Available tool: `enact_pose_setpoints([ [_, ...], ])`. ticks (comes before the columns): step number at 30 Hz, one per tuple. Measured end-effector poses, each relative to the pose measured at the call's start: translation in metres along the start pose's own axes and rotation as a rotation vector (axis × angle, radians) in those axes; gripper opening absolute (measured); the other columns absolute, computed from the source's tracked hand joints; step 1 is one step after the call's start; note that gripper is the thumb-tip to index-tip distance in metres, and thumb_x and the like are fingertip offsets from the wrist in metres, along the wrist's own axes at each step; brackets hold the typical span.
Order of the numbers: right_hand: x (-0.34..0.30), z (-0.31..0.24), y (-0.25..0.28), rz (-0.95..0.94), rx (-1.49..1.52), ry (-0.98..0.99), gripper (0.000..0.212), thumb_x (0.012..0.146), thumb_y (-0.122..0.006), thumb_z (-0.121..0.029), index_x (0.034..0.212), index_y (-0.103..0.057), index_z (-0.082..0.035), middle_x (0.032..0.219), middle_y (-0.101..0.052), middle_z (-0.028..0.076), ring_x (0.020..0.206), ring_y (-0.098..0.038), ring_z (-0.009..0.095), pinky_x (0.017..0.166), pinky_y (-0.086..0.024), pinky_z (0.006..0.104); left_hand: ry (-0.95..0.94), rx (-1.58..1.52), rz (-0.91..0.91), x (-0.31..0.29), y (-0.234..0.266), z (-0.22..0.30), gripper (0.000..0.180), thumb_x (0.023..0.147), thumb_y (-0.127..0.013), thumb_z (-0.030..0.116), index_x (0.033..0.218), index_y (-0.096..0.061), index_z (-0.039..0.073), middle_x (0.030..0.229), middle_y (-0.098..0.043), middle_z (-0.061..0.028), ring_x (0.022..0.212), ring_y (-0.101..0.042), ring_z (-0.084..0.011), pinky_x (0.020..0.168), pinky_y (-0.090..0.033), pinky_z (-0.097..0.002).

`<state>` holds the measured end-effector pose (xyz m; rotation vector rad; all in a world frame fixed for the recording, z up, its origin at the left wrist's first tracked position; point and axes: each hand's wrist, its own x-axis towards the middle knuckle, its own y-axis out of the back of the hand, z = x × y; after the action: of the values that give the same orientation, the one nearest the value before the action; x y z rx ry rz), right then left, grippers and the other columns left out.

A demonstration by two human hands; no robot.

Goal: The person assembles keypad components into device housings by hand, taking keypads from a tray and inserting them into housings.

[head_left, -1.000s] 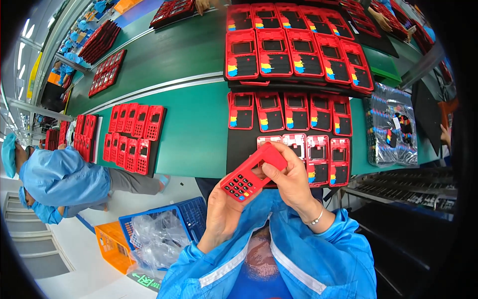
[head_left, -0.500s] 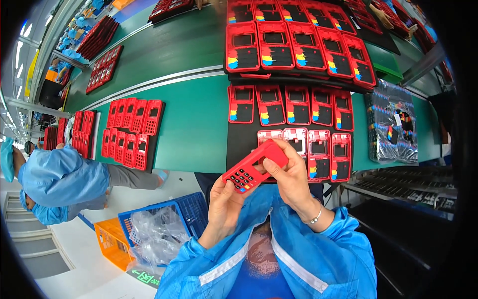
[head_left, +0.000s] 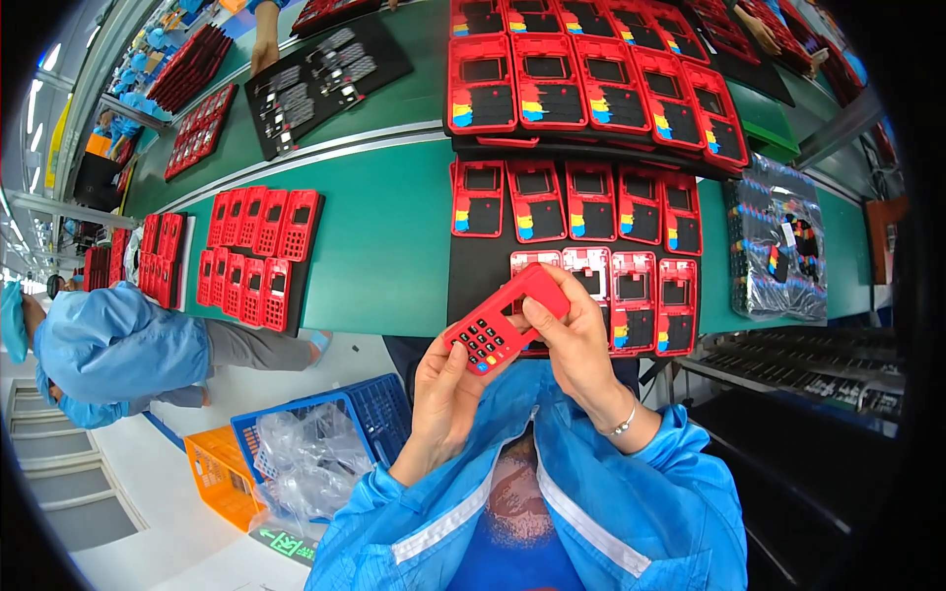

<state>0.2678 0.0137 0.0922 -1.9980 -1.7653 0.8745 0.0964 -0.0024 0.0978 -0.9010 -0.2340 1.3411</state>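
Observation:
Between my two hands is a red handheld-terminal housing with a black keypad (head_left: 483, 341), tilted with its keypad end toward the lower left. My left hand (head_left: 441, 399) grips the keypad end, thumb on the edge beside the keys. My right hand (head_left: 579, 357) holds the upper end, its thumb at the screen opening. Just beyond lies a black tray (head_left: 479, 281) bearing rows of red housings (head_left: 534, 203), several with black pads and yellow, blue and red tabs. My hands hide part of the nearest row.
Stacked trays of red housings (head_left: 547, 87) stand behind. A plastic-wrapped bundle (head_left: 778, 241) lies at right. Leftward are a tray of keypad housings (head_left: 258, 251) and a person in blue (head_left: 123, 345). A blue crate (head_left: 379, 414) and orange crate (head_left: 212, 468) sit below left.
A black tray of small grey parts has appeared on the far green surface, with another person's hand beside it. My hands keep hold of the housing, which has shifted and turned slightly.

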Motion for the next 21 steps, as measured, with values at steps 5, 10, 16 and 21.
enact_pose_setpoints([
  [5,0.001,0.004,0.000,-0.005,-0.005,0.022,0.049,0.101,-0.067,-0.005,0.145,-0.047,0.005,0.122,-0.069,0.011,0.102,-0.073,0.019,0.092,-0.058,0.0303,0.007,0.021,0.010,0.003,0.008,-0.001,0.041,0.106,-0.061,0.029,0.135,-0.055,0.001,0.137,-0.063,-0.0238,0.130,-0.062,-0.0357,0.114,-0.046,-0.0584],
  [10,-0.002,0.003,0.000,-0.017,-0.037,0.047,0.048,0.101,-0.066,-0.002,0.145,-0.049,0.004,0.124,-0.068,0.012,0.104,-0.073,0.019,0.093,-0.058,0.0301,0.034,0.001,-0.034,0.008,0.018,0.002,0.041,0.106,-0.061,0.028,0.135,-0.054,0.000,0.136,-0.064,-0.0225,0.128,-0.062,-0.0348,0.113,-0.047,-0.0577],
  [16,-0.003,0.000,-0.002,-0.029,-0.078,0.068,0.047,0.100,-0.066,0.000,0.145,-0.050,0.003,0.126,-0.067,0.012,0.108,-0.071,0.019,0.094,-0.059,0.0305,0.047,0.000,-0.052,0.011,0.018,0.000,0.043,0.104,-0.064,0.028,0.134,-0.055,-0.001,0.135,-0.064,-0.0222,0.127,-0.063,-0.0354,0.112,-0.048,-0.0571],
  [21,-0.006,0.001,-0.003,-0.032,-0.138,0.099,0.047,0.100,-0.066,0.000,0.144,-0.051,0.003,0.130,-0.065,0.013,0.110,-0.071,0.019,0.096,-0.059,0.0312,0.025,0.002,-0.101,0.015,0.025,0.000,0.041,0.104,-0.065,0.028,0.132,-0.057,0.000,0.131,-0.067,-0.0171,0.124,-0.066,-0.0308,0.108,-0.051,-0.0555],
])
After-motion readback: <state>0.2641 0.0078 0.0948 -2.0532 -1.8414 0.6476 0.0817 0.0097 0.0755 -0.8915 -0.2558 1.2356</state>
